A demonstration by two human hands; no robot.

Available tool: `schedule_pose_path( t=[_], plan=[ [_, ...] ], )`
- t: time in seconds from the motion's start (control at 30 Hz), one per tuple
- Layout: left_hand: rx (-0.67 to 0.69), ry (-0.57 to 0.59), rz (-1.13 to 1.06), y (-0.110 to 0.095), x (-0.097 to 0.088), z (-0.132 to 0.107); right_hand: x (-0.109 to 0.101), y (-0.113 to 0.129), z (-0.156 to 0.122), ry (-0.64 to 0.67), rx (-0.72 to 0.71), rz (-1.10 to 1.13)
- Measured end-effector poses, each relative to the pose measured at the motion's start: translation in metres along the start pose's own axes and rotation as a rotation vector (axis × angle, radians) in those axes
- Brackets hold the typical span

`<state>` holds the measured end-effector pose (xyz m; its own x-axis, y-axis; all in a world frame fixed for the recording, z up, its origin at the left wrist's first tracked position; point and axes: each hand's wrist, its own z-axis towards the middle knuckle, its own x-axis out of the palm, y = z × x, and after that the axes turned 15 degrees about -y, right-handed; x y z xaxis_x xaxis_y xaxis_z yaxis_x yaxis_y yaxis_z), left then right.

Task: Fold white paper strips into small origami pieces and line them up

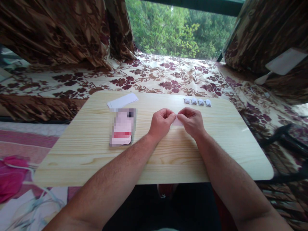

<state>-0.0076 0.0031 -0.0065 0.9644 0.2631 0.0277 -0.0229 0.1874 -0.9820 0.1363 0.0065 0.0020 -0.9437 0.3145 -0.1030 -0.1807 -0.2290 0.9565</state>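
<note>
Between my hands, just above the wooden table, is a small piece of white paper. My left hand pinches its left side between thumb and fingertips. On the other side, my right hand pinches the paper the same way, the two thumbs close together. My fingers cover much of the sheet, so its folds cannot be made out. Behind my right hand, several small folded white paper pieces with raised, pointed tops stand in a row near the table's far edge.
Left of my hands lies a pinkish, pixelated phone-like object. Beyond it rests a stack of white paper strips. A flower-patterned cloth covers the ledge behind the table. A white lamp-like object stands at the right.
</note>
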Motion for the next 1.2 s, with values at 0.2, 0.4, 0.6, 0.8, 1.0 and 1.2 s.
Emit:
schedule_pose_path(
  t=[0.2,0.4,0.6,0.8,1.0,1.2],
  plan=[
    [0.027,-0.027,0.031,0.0004,-0.0011,0.0006,0.0005,-0.002,0.0014,0.025,0.034,0.029],
    [0.024,-0.069,0.022,-0.0013,-0.0004,-0.0007,0.0,-0.0081,0.0027,0.084,0.046,0.049],
    [0.026,-0.083,0.03,-0.0011,-0.0004,0.0003,0.0004,-0.0054,0.0014,0.106,0.084,0.074],
    [0.029,-0.073,0.017,0.0003,-0.0006,0.0007,0.0013,-0.0048,0.001,0.093,0.064,0.008],
    [0.028,-0.076,-0.008,0.0006,-0.0001,0.0003,0.001,-0.0041,0.0007,0.097,0.087,0.03],
    [0.001,-0.076,-0.04,0.001,0.001,0.0003,0.0,-0.0055,0.0019,0.093,0.048,0.007]
  ],
)
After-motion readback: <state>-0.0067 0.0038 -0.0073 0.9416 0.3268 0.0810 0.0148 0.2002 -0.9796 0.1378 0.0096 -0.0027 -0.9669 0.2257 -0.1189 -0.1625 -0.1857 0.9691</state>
